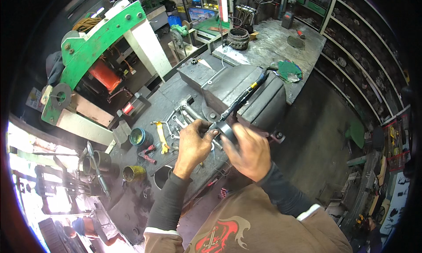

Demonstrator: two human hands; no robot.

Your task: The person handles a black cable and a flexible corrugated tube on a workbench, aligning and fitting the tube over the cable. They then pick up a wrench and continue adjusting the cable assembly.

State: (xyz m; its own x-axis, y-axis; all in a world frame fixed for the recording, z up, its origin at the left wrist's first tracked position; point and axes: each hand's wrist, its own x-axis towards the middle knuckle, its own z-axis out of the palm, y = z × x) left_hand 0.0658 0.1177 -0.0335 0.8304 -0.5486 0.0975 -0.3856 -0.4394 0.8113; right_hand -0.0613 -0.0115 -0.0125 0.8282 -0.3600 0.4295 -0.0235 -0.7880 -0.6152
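A green and white metal frame (105, 38) stands at the left, with a red cylinder (105, 75) inside it and a coil of orange-brown cable (90, 24) on top. At the back, a worn metal bench (266, 43) carries a dark round metal part (238, 39) and a green rag (289, 70). Filled shelves (329, 12) line the right side. Nearer, an open tin (138, 137) stands left of a yellow tool (161, 136).

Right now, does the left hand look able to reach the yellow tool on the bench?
Probably yes: the yellow tool lies on the bench left of the left hand, with nothing tall between them. That hand seems to hold the black rod, so it may need freeing first.
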